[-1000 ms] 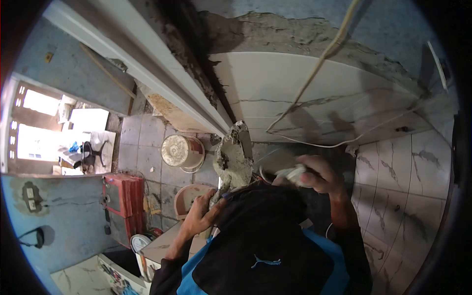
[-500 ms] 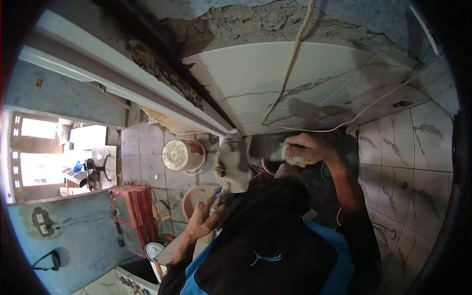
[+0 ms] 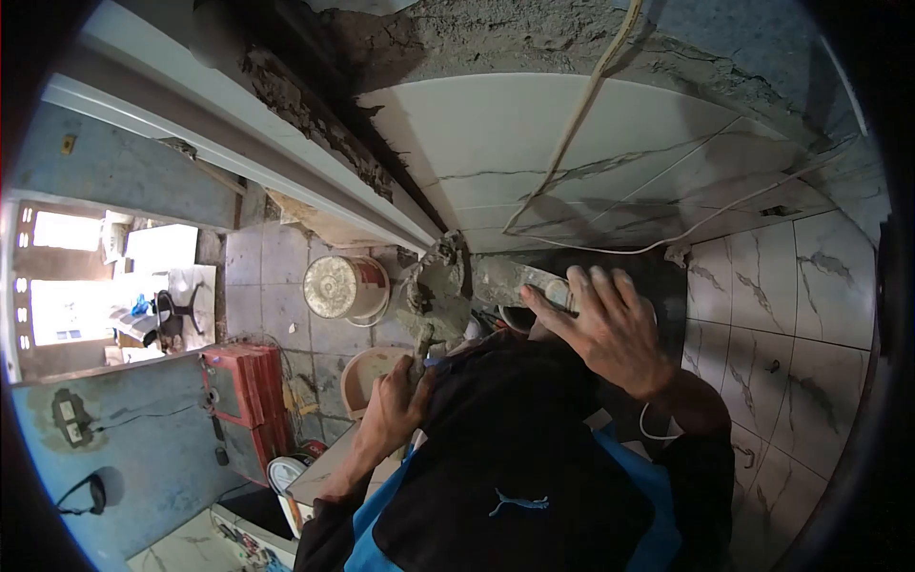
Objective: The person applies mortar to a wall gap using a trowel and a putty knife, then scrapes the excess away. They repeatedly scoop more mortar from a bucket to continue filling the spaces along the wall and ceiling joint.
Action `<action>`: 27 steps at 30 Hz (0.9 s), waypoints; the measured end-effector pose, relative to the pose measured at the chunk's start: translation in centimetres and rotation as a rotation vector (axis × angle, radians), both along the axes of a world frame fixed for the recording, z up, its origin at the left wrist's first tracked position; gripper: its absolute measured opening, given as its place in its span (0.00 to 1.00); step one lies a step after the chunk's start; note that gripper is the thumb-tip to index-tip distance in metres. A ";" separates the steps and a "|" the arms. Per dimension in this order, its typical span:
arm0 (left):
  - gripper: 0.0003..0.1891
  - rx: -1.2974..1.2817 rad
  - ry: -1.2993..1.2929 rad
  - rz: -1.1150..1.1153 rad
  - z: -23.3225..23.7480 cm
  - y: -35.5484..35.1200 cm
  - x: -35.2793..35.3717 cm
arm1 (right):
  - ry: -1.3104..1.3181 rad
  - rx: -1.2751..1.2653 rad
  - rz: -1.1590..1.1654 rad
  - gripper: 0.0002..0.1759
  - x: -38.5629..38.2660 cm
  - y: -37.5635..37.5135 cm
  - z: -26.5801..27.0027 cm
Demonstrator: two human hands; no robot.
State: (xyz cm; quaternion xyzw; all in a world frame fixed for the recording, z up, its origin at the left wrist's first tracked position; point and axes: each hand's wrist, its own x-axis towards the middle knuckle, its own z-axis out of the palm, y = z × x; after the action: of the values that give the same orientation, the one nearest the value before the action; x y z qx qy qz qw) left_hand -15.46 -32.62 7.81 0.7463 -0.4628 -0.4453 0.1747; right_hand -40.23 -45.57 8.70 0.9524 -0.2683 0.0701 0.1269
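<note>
My left hand [image 3: 389,410] is closed round the handle of a trowel [image 3: 440,310], whose blade is coated in wet grey mortar. The trowel reaches up beside the lower end of the white door frame [image 3: 381,214]. My right hand [image 3: 615,329] grips the pale handle end of a flat-bladed tool [image 3: 510,281], thumb and fingers on either side. Its mortar-smeared blade points left at the trowel, with a small gap visible between them. Behind both tools rises a wall of white marbled tiles [image 3: 486,124].
A bucket with a dirty lid [image 3: 334,288] and a round tan basin [image 3: 362,372] stand on the floor to the left. Further left is a red box stack [image 3: 243,391]. A cable [image 3: 562,148] hangs across the tiled wall. Rough mortar [image 3: 515,38] edges the tiles' top.
My right hand has turned and its fingers have spread, bringing the flat blade into view pointing at the trowel. The trowel has tilted and dropped slightly, with my left hand still on its handle.
</note>
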 end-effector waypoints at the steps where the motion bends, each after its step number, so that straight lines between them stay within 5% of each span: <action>1: 0.16 0.003 -0.028 -0.053 0.0 0.0 0.0 | 0.002 -0.001 0.001 0.28 0.1 -0.3 -0.1; 11: 0.15 -0.054 0.039 -0.106 0.6 0.3 -0.4 | 0.221 -0.106 0.166 0.27 0.6 -2.1 0.0; 13: 0.15 -0.041 0.013 -0.059 -0.3 0.9 0.0 | 0.431 -0.210 0.079 0.24 0.8 -2.3 0.4; 17: 0.13 -0.069 -0.077 0.091 1.0 1.7 0.8 | 0.224 0.006 0.032 0.23 -0.5 -3.8 -0.9; 19: 0.09 -0.527 -0.303 -0.004 -0.4 2.7 1.8 | -0.267 0.559 -0.004 0.24 0.0 -3.1 -1.4; 21: 0.08 -0.426 -0.222 0.159 -0.9 2.7 2.7 | -0.429 0.726 -0.028 0.23 1.8 -2.5 -1.8; 23: 0.11 -0.507 0.184 0.485 0.5 2.3 2.3 | -0.876 1.262 -0.149 0.24 3.6 -1.9 -2.9; 25: 0.14 -0.616 0.198 0.469 0.1 0.8 3.4 | -1.001 1.319 -0.143 0.26 6.3 -1.8 -2.4; 27: 0.19 -0.986 0.255 0.571 0.0 -1.7 3.9 | -1.425 1.917 -0.234 0.27 9.5 -1.7 -1.4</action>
State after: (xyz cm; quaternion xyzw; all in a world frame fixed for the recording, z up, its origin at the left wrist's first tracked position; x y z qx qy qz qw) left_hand -11.58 -34.28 7.85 0.6124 -0.3713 -0.1990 0.6689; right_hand -30.69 -47.23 7.28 0.3762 -0.3061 0.3413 -0.8052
